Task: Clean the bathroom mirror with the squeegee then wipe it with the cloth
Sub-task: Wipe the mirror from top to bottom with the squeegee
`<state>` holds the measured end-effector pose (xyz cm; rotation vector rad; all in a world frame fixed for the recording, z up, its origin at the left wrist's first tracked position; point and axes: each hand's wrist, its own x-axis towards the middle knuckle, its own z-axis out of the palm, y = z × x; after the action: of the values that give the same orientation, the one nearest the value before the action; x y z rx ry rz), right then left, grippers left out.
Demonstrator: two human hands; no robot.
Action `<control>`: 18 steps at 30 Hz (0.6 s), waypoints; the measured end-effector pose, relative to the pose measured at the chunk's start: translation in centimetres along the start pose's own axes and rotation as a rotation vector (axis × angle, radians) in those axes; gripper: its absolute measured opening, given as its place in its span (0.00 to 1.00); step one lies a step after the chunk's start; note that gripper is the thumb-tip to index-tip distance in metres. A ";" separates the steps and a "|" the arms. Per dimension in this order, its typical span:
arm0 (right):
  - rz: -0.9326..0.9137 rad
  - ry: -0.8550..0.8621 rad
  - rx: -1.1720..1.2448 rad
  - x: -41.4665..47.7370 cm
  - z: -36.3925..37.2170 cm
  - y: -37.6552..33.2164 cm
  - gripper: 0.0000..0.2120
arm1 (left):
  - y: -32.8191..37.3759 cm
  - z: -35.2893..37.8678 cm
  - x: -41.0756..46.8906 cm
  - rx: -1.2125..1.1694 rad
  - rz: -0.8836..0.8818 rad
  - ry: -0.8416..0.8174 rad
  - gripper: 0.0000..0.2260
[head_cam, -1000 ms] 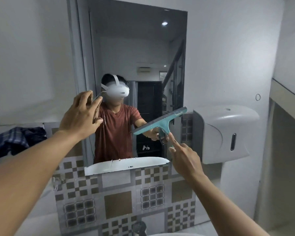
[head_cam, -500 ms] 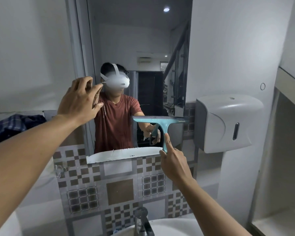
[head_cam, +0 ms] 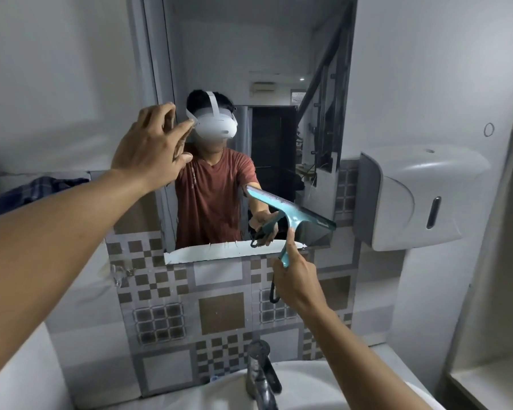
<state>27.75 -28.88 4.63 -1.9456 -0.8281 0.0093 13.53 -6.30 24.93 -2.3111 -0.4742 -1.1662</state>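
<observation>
R hand (head_cam: 296, 279) fingers curled round the teal squeegee (head_cam: 290, 213) handle, index finger laid along it; blade tilted, down to the right, on the lower mirror (head_cam: 258, 54). L hand (head_cam: 151, 149) fingers loosely spread, tips at the mirror's left edge, holding nothing. Soap dispenser (head_cam: 421, 196) just right of the blade. Faucet (head_cam: 261, 377) & sink (head_cam: 219, 392) below. Plaid cloth (head_cam: 36, 192) on ledge far left.

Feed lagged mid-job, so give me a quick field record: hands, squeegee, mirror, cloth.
right hand: grips teal squeegee by its handle
squeegee blade: tilted, right end lower, at the mirror's lower right
left hand: raised at the mirror's left edge, holding nothing visible
cloth: dark plaid cloth on the ledge at left, untouched
below: faucet, sink
</observation>
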 end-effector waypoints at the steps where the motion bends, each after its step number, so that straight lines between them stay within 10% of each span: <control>1: 0.006 0.000 0.012 -0.2 0.0 -0.2 0.36 | -0.1 0.0 0.1 0.003 0.001 -0.001 0.32; 18: 0.052 0.091 0.437 -1.2 8.4 -6.6 0.37 | -1.9 0.1 0.1 0.036 0.012 -0.041 0.34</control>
<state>20.36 -21.09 5.15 -1.5424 -0.6521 0.1221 12.71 -4.73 25.51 -2.3084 -0.4916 -1.0975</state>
